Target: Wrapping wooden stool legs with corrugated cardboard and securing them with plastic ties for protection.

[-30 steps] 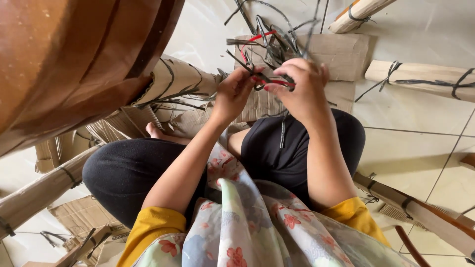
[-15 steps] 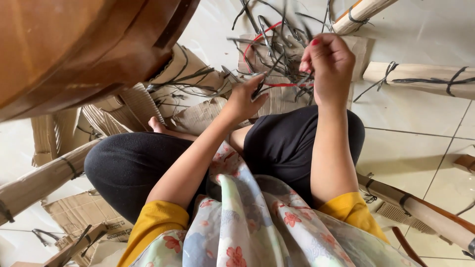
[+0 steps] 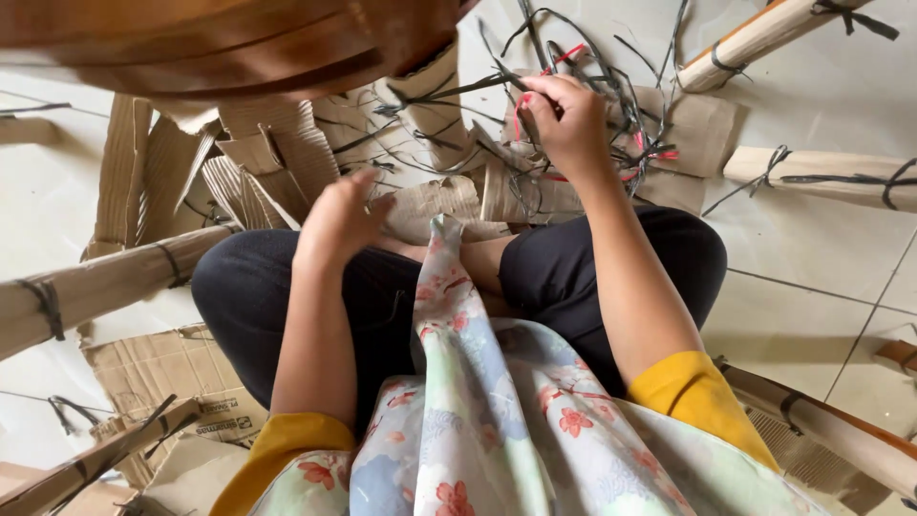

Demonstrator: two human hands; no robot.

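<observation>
Two hands are seen in the head view. The right hand [image 3: 570,122] is closed on dark straps in the strap tangle [image 3: 611,96] lying just beyond it. The left hand [image 3: 339,220], loosely open and empty, hovers near corrugated cardboard scraps [image 3: 430,201]. Wrapped bundles [image 3: 95,287] beside it remain strapped, so much unpacking appears left.

The tangle of straps [image 3: 583,105] lay on the cardboard sheets [image 3: 420,172] ahead of the crossed legs [image 3: 401,277] — right hand [image 3: 568,119] in it, left hand [image 3: 334,220] nearer, over the left knee. Wrapped poles [image 3: 105,282] lay on the floor [image 3: 821,229] at both sides — a wooden seat [image 3: 220,43] overhung the upper left.
</observation>
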